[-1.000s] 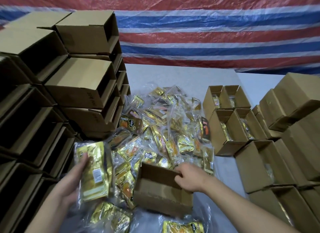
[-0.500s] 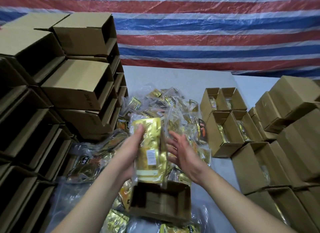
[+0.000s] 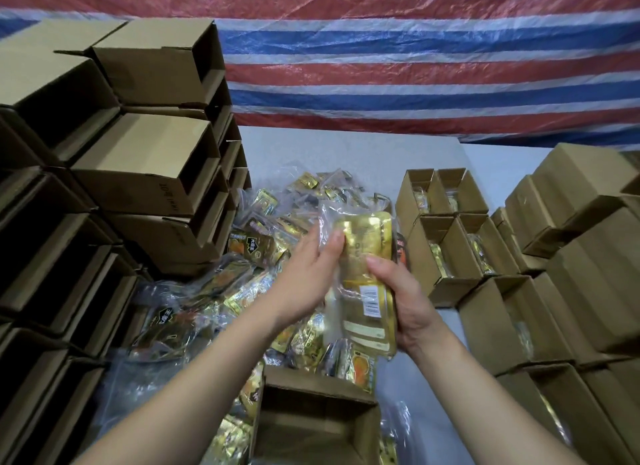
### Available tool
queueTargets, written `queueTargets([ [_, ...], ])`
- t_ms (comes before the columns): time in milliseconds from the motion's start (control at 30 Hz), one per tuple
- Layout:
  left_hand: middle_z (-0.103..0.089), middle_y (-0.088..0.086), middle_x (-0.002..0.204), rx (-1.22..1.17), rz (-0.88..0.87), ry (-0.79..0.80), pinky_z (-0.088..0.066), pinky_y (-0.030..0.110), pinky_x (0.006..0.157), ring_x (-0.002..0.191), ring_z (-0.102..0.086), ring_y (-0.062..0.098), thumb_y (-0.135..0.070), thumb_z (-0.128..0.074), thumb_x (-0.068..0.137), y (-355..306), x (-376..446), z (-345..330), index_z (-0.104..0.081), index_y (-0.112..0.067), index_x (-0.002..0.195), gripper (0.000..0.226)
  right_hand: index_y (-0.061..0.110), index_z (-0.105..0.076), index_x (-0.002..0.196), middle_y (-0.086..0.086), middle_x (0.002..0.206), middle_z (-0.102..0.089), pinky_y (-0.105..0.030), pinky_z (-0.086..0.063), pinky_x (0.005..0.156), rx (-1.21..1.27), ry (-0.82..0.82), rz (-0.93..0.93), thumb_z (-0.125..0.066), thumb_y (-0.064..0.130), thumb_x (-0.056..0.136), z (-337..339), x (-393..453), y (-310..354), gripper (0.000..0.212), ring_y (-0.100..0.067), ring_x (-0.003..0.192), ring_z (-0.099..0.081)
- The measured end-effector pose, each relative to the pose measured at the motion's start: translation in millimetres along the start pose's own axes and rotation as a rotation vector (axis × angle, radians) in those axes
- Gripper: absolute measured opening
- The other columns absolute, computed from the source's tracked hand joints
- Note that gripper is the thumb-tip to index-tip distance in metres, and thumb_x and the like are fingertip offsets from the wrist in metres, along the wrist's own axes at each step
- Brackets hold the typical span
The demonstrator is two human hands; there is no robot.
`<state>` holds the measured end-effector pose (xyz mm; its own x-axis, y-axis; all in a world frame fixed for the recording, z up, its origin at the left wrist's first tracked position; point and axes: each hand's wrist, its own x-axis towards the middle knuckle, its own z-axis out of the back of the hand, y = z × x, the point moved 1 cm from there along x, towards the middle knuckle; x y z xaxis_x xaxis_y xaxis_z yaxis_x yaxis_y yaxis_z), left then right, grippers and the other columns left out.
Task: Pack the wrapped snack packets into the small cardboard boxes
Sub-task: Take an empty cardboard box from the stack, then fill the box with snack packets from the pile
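A gold snack packet in clear wrap point(image 3: 367, 257) is held upright in the air between both my hands. My left hand point(image 3: 308, 274) presses its left side with fingers nearly straight. My right hand point(image 3: 405, 298) grips its lower right edge, fingers curled round it. Below them an open small cardboard box point(image 3: 311, 426) stands with its inside bare. A heap of wrapped gold packets point(image 3: 263, 281) covers the table behind and beside the box.
Tall stacks of empty cardboard boxes point(image 3: 138, 160) stand on the left. On the right are open boxes holding packets point(image 3: 446, 243) and further boxes point(image 3: 588, 257). A striped tarpaulin point(image 3: 415, 66) hangs behind the white table point(image 3: 346, 153).
My left hand lifted the packet from the left side of the heap to above the box. My right hand let go of the box rim and took the packet's right edge.
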<state>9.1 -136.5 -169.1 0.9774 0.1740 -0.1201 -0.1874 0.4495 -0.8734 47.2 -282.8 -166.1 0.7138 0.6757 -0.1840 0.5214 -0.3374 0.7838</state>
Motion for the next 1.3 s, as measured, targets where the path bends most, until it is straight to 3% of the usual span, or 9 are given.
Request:
queueTargets([
  [167,-0.031,-0.032,0.147,0.187,0.073,0.37,-0.029,0.021,0.112,0.138,-0.031,-0.007,-0.089,-0.038,0.075,86,-61,20,-0.03,-0.048,0.147,0.083,0.009,-0.078,0.071,-0.008,0.066,-0.071,-0.029,-0.058,0.057,0.063,0.066,-0.086,-0.098,0.039,0.034,30,-23,9,0.052,-0.022,0.057,-0.069],
  [267,-0.035,-0.029,0.145,0.392,0.13,0.48,-0.027,0.015,0.111,0.134,-0.033,-0.008,-0.067,-0.055,0.087,139,-93,12,-0.037,-0.042,0.146,0.067,0.014,-0.08,0.091,-0.006,0.083,-0.075,-0.03,-0.058,0.067,-0.074,0.209,-0.199,-0.096,0.037,0.041,41,-32,6,0.057,-0.021,0.073,-0.072],
  [400,-0.06,-0.02,0.123,0.175,0.256,0.369,-0.041,0.016,0.101,0.115,-0.054,-0.003,-0.044,-0.052,0.099,162,-96,-4,-0.061,-0.036,0.122,0.025,0.046,-0.058,0.132,0.013,0.135,-0.061,-0.024,-0.044,0.101,-0.637,0.476,-0.261,-0.071,0.029,0.076,27,-29,-16,0.06,-0.011,0.124,-0.057],
  [500,-0.067,-0.012,0.111,0.002,0.332,0.308,-0.05,0.024,0.091,0.099,-0.062,0.002,-0.034,-0.054,0.1,162,-84,-7,-0.068,-0.022,0.113,0.023,0.059,-0.041,0.138,0.024,0.138,-0.052,-0.025,-0.042,0.106,-1.162,0.608,-0.294,-0.071,0.038,0.079,18,-20,-45,0.07,-0.003,0.124,-0.053],
  [667,-0.066,-0.012,0.091,-0.043,0.302,0.304,-0.046,0.016,0.076,0.082,-0.059,-0.002,-0.039,-0.046,0.102,160,-75,-8,-0.066,-0.031,0.1,0.021,0.041,-0.031,0.151,0.001,0.142,-0.048,-0.033,-0.044,0.1,-1.708,0.801,-0.315,-0.067,0.035,0.083,23,-3,-97,0.078,-0.022,0.124,-0.05],
  [867,-0.071,-0.004,0.103,-0.093,0.287,0.237,-0.05,0.022,0.088,0.098,-0.064,0.005,-0.034,-0.047,0.103,175,-80,-13,-0.069,-0.022,0.108,0.025,0.038,-0.031,0.149,-0.003,0.15,-0.042,-0.034,-0.043,0.103,-1.65,0.846,-0.407,-0.062,0.033,0.085,27,12,-148,0.071,-0.026,0.127,-0.049],
  [1067,-0.066,-0.006,0.091,-0.051,0.283,0.212,-0.045,0.011,0.072,0.081,-0.059,-0.006,-0.036,-0.045,0.103,184,-81,-21,-0.067,-0.028,0.098,0.024,0.034,-0.019,0.156,-0.004,0.151,-0.042,-0.04,-0.039,0.111,-1.751,0.655,-0.502,-0.068,0.042,0.087,55,9,-188,0.084,-0.03,0.134,-0.045],
  [1200,-0.067,-0.006,0.087,-0.099,0.27,0.195,-0.049,0.016,0.076,0.08,-0.061,-0.004,-0.031,-0.047,0.103,185,-82,-21,-0.067,-0.025,0.096,0.023,0.026,-0.037,0.151,0.006,0.146,-0.049,-0.011,-0.035,0.097,-1.318,0.48,-0.664,-0.076,0.041,0.082,49,10,-177,0.08,-0.006,0.125,-0.047],
  [1300,-0.068,-0.012,0.079,-0.12,0.265,0.218,-0.047,0.014,0.069,0.073,-0.06,-0.004,-0.03,-0.046,0.104,181,-82,-21,-0.067,-0.026,0.093,0.025,0.02,-0.066,0.122,0.001,0.121,-0.068,-0.021,-0.046,0.089,-1.361,0.466,-0.572,-0.065,0.042,0.091,46,10,-157,0.038,-0.008,0.102,-0.059],
])
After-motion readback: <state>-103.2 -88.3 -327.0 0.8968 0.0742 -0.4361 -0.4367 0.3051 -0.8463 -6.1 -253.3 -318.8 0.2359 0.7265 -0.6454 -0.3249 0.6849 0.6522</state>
